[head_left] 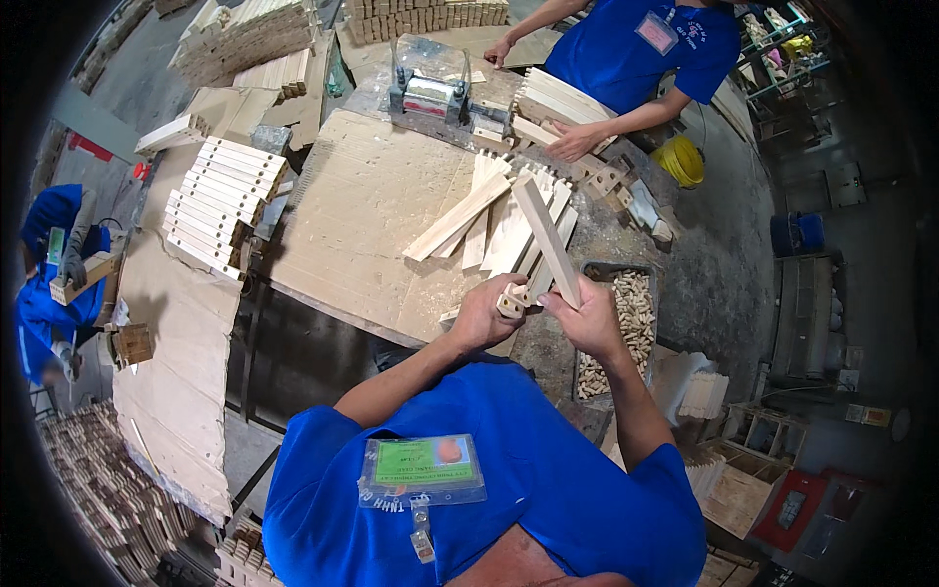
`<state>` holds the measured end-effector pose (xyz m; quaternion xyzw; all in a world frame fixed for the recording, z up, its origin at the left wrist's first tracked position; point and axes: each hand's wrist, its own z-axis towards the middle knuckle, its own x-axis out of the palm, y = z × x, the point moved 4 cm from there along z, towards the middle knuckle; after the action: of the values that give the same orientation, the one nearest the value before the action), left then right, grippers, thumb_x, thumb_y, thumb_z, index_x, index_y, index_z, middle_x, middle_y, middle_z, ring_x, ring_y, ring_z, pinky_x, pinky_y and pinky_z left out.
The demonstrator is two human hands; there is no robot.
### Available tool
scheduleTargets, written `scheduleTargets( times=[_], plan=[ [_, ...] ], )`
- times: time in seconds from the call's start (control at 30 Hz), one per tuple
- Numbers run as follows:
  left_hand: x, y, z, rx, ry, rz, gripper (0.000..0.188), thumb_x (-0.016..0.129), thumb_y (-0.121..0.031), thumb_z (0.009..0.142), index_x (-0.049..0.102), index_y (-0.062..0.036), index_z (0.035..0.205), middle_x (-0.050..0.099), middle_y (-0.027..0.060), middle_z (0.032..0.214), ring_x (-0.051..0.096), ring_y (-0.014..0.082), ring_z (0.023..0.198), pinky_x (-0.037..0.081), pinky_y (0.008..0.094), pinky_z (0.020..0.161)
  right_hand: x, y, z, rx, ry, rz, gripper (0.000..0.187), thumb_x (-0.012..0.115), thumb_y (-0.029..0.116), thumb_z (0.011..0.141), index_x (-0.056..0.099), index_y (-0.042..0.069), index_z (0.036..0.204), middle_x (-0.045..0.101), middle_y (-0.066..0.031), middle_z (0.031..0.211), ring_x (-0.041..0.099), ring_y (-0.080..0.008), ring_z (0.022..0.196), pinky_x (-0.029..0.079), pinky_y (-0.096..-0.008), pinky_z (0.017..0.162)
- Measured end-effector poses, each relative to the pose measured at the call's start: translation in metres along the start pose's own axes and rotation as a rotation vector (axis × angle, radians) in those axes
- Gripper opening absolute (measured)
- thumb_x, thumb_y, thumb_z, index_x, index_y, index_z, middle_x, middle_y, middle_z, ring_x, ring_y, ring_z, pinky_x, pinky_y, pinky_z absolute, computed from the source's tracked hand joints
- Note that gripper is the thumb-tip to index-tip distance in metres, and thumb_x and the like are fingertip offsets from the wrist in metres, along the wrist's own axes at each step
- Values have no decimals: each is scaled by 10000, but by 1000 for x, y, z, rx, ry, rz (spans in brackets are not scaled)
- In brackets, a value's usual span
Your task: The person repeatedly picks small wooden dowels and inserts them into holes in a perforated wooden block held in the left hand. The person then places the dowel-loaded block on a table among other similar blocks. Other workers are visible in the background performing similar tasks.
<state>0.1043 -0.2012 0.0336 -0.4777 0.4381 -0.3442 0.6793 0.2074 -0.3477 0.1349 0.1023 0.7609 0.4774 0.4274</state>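
Wood, pale and cut as a long, flat, straight slat [546,235], slants up and away from the right hand [593,318], whose thumb and fingers are closed on its near end. Just beside it, the left hand [479,313] is curled shut around a pale wooden piece with round holes in its end [513,300]; how far that piece extends inside the grip cannot be told. Past both hands lies a loose, fanned pile of pale wooden slats [492,223], partly on a flat brown cardboard sheet [342,215]. Near the right hand sits a grey rectangular tray [578,377] filled with short, pale wooden dowels [634,318]. Across the table, a co-worker in a blue shirt [641,59] rests a hand by stacked wooden pieces, near a dark metal device with a roller [427,98]. Farther left, drilled wooden bars [220,201] lie in a row.
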Motion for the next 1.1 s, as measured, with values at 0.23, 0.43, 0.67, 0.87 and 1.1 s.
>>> scheduleTargets(
  times=[0.23, 0.43, 0.67, 0.87, 1.1],
  plan=[
    [-6, -1, -2, -30, -49, -24, 451, 820, -132, 847, 698, -53, 1274, 759, 185, 1110, 764, 344, 1013, 603, 405, 897, 10, 8, 0, -256, -16, -81, 107, 790, 63, 941, 743, -14, 998, 715, -106, 910, 701, -189, 821, 542, -346, 739],
    [1, 1, -8, -66, -34, -19, 375, 809, -170, 858, 706, -75, 1206, 742, 203, 1081, 738, 401, 1009, 594, 442, 892, 13, 20, 6, -354, 54, -282, 112, 778, 67, 892, 720, -16, 939, 679, -178, 872, 693, -346, 780, 536, -432, 715],
    [-6, -10, -12, -8, -15, -25, 325, 763, -131, 856, 684, -79, 1167, 715, 226, 1058, 683, 471, 1010, 568, 507, 883, 24, 31, 10, -378, 126, -420, 89, 727, 41, 861, 669, -24, 881, 644, -230, 857, 668, -450, 819, 523, -516, 734],
    [-5, -5, -14, 49, -62, -62, 296, 771, -138, 881, 690, -80, 1159, 716, 212, 1043, 693, 471, 993, 573, 493, 853, 24, 35, 6, -381, 117, -412, 119, 740, 61, 883, 681, -28, 935, 652, -235, 876, 665, -460, 851, 515, -535, 756],
    [-35, 15, -8, -172, -131, -197, 426, 848, -114, 856, 695, -62, 1250, 740, 88, 1037, 713, 194, 933, 582, 356, 858, -7, 53, -8, -146, -45, -198, 237, 748, 176, 992, 706, -3, 1141, 687, -184, 910, 694, -327, 790, 557, -454, 737]
  ],
)
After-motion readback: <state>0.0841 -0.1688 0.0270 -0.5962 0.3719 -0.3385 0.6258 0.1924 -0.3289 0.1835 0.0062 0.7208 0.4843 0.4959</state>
